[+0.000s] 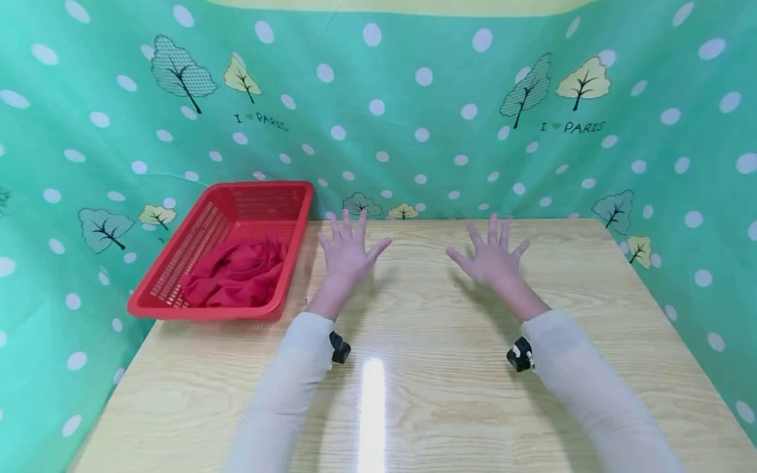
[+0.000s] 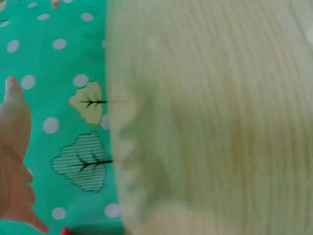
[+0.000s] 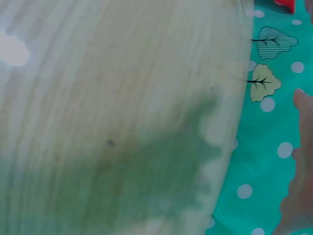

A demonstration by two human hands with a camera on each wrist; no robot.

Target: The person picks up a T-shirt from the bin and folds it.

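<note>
Both hands are held out over the wooden table with fingers spread and nothing in them. My left hand (image 1: 347, 256) is right of a red plastic basket (image 1: 288, 276), fingers pointing to the back edge. A crumpled red cloth (image 1: 236, 272) lies inside the basket. Farther right, my right hand (image 1: 493, 261) is stretched out the same way, its thumb toward the left hand. In the left wrist view part of the left hand (image 2: 13, 156) shows at the left border. The right hand (image 3: 299, 171) appears at the right border of its own wrist view.
The light wood table (image 1: 437, 407) carries a bright glare strip near the front. A green dotted curtain (image 1: 414, 118) with printed trees hangs behind and along the sides. The basket stands at the table's back left, close to the curtain. Small black cameras (image 1: 520, 355) sit at the wrists.
</note>
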